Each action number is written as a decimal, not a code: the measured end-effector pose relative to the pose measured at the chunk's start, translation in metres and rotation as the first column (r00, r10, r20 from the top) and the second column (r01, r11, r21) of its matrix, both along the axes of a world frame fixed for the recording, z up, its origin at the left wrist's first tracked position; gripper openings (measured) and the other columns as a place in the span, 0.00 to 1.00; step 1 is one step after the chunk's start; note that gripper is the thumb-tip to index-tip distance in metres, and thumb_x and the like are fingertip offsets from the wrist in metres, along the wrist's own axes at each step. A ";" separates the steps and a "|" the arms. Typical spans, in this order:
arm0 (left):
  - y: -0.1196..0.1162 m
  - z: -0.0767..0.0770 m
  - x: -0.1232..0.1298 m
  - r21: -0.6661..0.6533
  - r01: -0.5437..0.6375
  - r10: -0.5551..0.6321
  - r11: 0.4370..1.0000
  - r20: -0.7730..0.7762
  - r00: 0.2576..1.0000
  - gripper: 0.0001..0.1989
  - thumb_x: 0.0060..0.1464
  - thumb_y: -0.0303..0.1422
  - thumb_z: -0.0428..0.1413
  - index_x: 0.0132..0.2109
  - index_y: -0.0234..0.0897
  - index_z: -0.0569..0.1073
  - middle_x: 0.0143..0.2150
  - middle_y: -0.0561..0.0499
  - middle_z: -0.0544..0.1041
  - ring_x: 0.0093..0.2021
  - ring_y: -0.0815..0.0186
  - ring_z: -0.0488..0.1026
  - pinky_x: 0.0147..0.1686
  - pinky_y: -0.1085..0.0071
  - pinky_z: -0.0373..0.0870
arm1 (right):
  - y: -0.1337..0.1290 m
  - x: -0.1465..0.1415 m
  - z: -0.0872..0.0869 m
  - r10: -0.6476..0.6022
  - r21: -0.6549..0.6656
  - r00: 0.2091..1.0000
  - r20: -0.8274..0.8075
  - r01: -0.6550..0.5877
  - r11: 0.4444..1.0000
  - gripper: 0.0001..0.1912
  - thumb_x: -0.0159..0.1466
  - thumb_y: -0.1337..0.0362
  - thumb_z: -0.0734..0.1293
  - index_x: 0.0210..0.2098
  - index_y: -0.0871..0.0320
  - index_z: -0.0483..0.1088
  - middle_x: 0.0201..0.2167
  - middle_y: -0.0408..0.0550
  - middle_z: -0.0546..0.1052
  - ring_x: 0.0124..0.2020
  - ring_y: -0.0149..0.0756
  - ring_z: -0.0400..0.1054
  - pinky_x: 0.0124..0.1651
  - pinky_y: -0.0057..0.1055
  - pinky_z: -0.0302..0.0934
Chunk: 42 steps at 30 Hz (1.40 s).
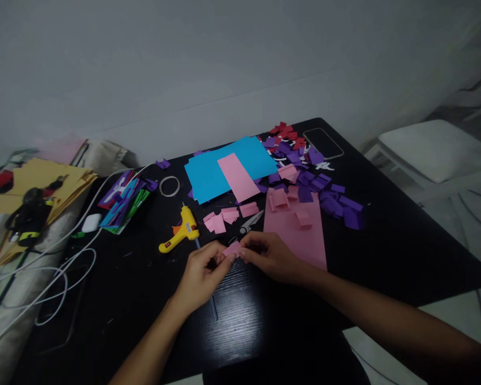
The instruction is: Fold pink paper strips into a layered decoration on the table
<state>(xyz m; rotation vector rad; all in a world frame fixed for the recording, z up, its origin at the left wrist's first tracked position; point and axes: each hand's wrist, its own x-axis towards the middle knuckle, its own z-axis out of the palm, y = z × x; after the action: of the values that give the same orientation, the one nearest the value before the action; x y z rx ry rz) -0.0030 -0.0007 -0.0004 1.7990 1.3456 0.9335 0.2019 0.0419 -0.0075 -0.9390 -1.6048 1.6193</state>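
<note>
So nearest me one thin bluish stick is poking out past the left hand on the black table. Both hands are working on one small pink paper piece at the near middle: the left is pinching its left part between thumb and fingers, the right hand is gripping its right end with fingertips pressed together. To the right, one big pink sheet is lying flat, partly behind the right forearm, with a few folded pink bits sitting on it. A bit farther, one yellow glue gun is resting on the left, and one pair of scissors is lying just beyond the hands. Over on the left, one little white case is sitting there, can't tell what it's holding. Farther still, one pink strip is lying across at least two blue sheets, while loose purple pieces, too jumbled to count, are spreading right. Farthest, red scraps are piling up beside one phone.
</note>
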 end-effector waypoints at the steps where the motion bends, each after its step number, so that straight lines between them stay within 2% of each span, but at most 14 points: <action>1: 0.000 0.000 0.000 -0.005 -0.003 0.003 1.000 0.004 1.000 0.12 0.65 0.34 0.58 0.31 0.36 0.74 0.25 0.57 0.67 0.25 0.72 0.63 0.26 0.77 0.60 | 0.000 0.000 -0.001 -0.005 -0.012 1.000 -0.002 0.005 1.000 0.06 0.64 0.64 0.69 0.32 0.59 0.74 0.27 0.42 0.75 0.29 0.31 0.67 0.34 0.28 0.59; 6: 0.001 0.001 0.001 -0.050 -0.033 0.034 0.998 0.027 0.999 0.13 0.64 0.36 0.59 0.31 0.36 0.75 0.24 0.57 0.67 0.25 0.72 0.63 0.26 0.76 0.59 | 0.001 0.000 -0.004 -0.001 -0.073 1.000 -0.026 -0.001 0.997 0.07 0.63 0.62 0.69 0.33 0.60 0.75 0.27 0.43 0.75 0.30 0.32 0.68 0.35 0.29 0.60; 10: 0.003 0.001 0.001 -0.094 -0.054 0.058 0.994 0.047 0.997 0.15 0.64 0.37 0.59 0.30 0.36 0.73 0.24 0.57 0.66 0.25 0.71 0.62 0.26 0.75 0.59 | 0.002 0.000 -0.003 -0.004 -0.062 1.000 -0.016 0.003 0.998 0.07 0.64 0.62 0.69 0.32 0.60 0.75 0.27 0.43 0.74 0.29 0.32 0.67 0.33 0.29 0.58; 13: 0.002 0.001 0.000 -0.134 -0.016 0.020 0.991 0.032 0.999 0.14 0.65 0.38 0.58 0.31 0.36 0.72 0.25 0.56 0.66 0.26 0.71 0.62 0.27 0.75 0.59 | 0.001 0.000 0.000 -0.026 -0.045 1.000 0.001 0.026 0.999 0.07 0.64 0.62 0.69 0.32 0.60 0.75 0.27 0.43 0.74 0.29 0.31 0.66 0.33 0.29 0.58; 17: 0.001 -0.002 -0.001 -0.151 0.025 -0.027 0.988 -0.010 1.000 0.17 0.64 0.38 0.58 0.28 0.36 0.67 0.26 0.56 0.64 0.27 0.71 0.62 0.28 0.74 0.59 | 0.001 0.001 0.004 -0.042 0.000 0.999 0.004 0.042 0.999 0.06 0.63 0.62 0.70 0.33 0.59 0.75 0.28 0.43 0.74 0.29 0.31 0.66 0.32 0.28 0.58; 21: 0.001 -0.003 0.000 -0.092 0.039 -0.042 0.995 -0.022 0.999 0.15 0.64 0.36 0.59 0.29 0.37 0.68 0.27 0.56 0.66 0.28 0.70 0.64 0.29 0.74 0.60 | 0.000 0.002 0.005 -0.038 0.118 0.999 0.036 0.034 0.992 0.05 0.64 0.64 0.69 0.33 0.58 0.75 0.27 0.42 0.74 0.29 0.31 0.66 0.32 0.28 0.59; 27: 0.001 -0.004 -0.002 -0.040 0.046 -0.046 0.998 -0.022 0.999 0.11 0.65 0.35 0.60 0.33 0.36 0.73 0.29 0.55 0.69 0.30 0.70 0.67 0.30 0.74 0.63 | -0.004 0.002 0.000 -0.068 0.351 0.995 0.070 0.039 0.936 0.04 0.66 0.67 0.67 0.35 0.57 0.74 0.30 0.44 0.75 0.30 0.32 0.67 0.33 0.29 0.61; 34: 0.000 -0.003 -0.001 0.018 0.044 -0.044 0.999 -0.011 0.999 0.09 0.65 0.34 0.60 0.35 0.36 0.77 0.30 0.53 0.72 0.30 0.69 0.69 0.31 0.74 0.64 | -0.005 0.001 0.002 -0.054 0.316 0.998 0.023 0.044 0.948 0.03 0.66 0.65 0.71 0.35 0.57 0.76 0.30 0.44 0.74 0.30 0.31 0.68 0.33 0.29 0.61; 38: 0.001 -0.002 0.000 0.060 0.056 -0.055 0.997 -0.019 0.998 0.07 0.64 0.33 0.61 0.37 0.37 0.78 0.29 0.54 0.72 0.29 0.70 0.68 0.29 0.74 0.63 | -0.004 0.002 0.002 -0.049 0.327 0.999 -0.020 0.053 0.943 0.03 0.66 0.66 0.70 0.35 0.58 0.76 0.30 0.44 0.74 0.30 0.31 0.67 0.33 0.29 0.61; 42: 0.001 -0.004 0.000 0.071 0.073 -0.072 0.995 -0.019 0.997 0.06 0.64 0.32 0.60 0.37 0.36 0.77 0.31 0.52 0.73 0.31 0.69 0.71 0.31 0.74 0.65 | -0.005 0.002 0.001 -0.044 0.328 0.999 -0.012 0.045 0.943 0.03 0.66 0.66 0.70 0.35 0.57 0.76 0.31 0.45 0.75 0.31 0.32 0.68 0.34 0.29 0.62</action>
<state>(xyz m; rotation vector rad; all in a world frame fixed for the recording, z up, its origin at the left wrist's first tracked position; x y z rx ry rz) -0.0034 0.0001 -0.0040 1.9005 1.2621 0.9406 0.2038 0.0373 -0.0065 -0.7869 -1.7682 1.2681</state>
